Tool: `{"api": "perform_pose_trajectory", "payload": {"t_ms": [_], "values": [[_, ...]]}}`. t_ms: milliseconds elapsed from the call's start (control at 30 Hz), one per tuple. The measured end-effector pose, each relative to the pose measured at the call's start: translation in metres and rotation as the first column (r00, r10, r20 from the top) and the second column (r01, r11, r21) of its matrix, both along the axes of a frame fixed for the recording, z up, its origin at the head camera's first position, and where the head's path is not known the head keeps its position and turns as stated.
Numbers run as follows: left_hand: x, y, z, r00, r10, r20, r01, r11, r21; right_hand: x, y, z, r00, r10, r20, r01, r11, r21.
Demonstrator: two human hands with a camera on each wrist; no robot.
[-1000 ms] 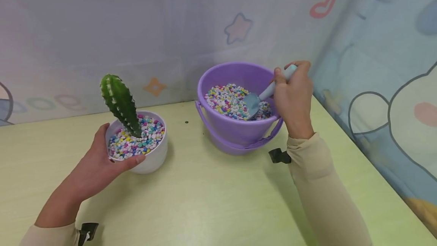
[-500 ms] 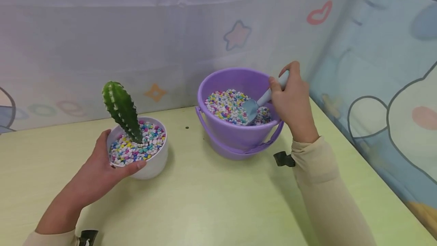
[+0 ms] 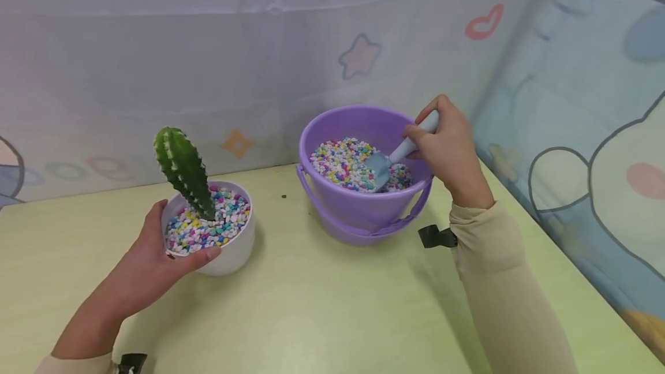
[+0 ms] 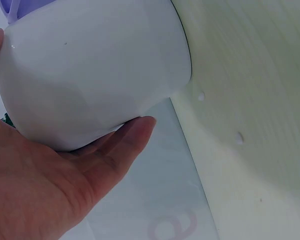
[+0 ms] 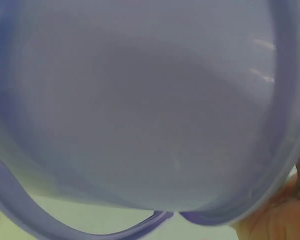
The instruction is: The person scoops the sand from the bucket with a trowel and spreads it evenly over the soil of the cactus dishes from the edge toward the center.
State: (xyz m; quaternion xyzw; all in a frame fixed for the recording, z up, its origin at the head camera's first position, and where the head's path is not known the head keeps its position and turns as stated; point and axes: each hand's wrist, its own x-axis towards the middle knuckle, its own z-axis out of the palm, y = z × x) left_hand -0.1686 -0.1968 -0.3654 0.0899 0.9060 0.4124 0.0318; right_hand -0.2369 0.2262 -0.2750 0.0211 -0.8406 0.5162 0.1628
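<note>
My left hand [image 3: 150, 267] grips a white flower pot [image 3: 236, 253] from its left side, thumb along the near rim. In the left wrist view, fingers [image 4: 132, 137] lie against the wall of the pot. A green cactus [image 3: 184, 169] leans left in the pot, in a bed of multicoloured pebbles [image 3: 228, 215]. My right hand [image 3: 449, 146] holds the handle of a light blue toy shovel [image 3: 402, 149] over the right rim of a purple bucket [image 3: 358, 212]. The shovel's blade rests among similar pebbles [image 3: 343, 160] inside the bucket. Only the bucket's outer wall and part of the hand fill the right wrist view.
Both containers stand on a pale yellow-green table [image 3: 312, 305]. The bucket's handle [image 3: 389, 228] hangs down in front. A printed cloth [image 3: 260, 62] rises behind the table, and a blue one [image 3: 571, 131] borders the right edge. A small dark speck [image 3: 284, 196] lies between pot and bucket.
The right hand has tilted and shifted slightly left, and the shovel moved a little left in the pebbles. The head view has shifted slightly. The left hand keeps its hold on the pot.
</note>
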Motion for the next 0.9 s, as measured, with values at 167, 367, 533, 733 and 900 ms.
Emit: {"api": "perform_pose_trajectory", "payload": {"t_ms": [167, 367, 533, 733, 900], "values": [[0.001, -0.003, -0.001, 1.0, 0.012, 0.0, -0.012, 1.0, -0.008, -0.002, -0.011, 0.001, 0.991, -0.122, 0.052, 0.112, 0.979, 0.169], [0.002, -0.003, -0.002, 1.0, 0.001, 0.005, -0.001, 1.0, 0.01, -0.001, -0.011, 0.003, 0.987, -0.125, 0.098, 0.102, 0.971, 0.215], [0.004, 0.001, -0.002, 1.0, 0.002, 0.011, -0.002, 1.0, 0.015, 0.002, -0.009, 0.001, 0.998, 0.009, 0.059, -0.015, 0.996, 0.09], [0.003, 0.004, 0.0, 1.0, -0.007, 0.007, 0.006, 1.0, 0.028, 0.007, -0.009, -0.002, 0.998, 0.055, -0.01, -0.055, 0.974, -0.218], [0.003, 0.002, 0.001, 1.0, -0.004, 0.002, 0.004, 0.999, 0.037, 0.006, -0.01, -0.005, 0.999, 0.015, -0.035, -0.026, 0.942, -0.334]]}}
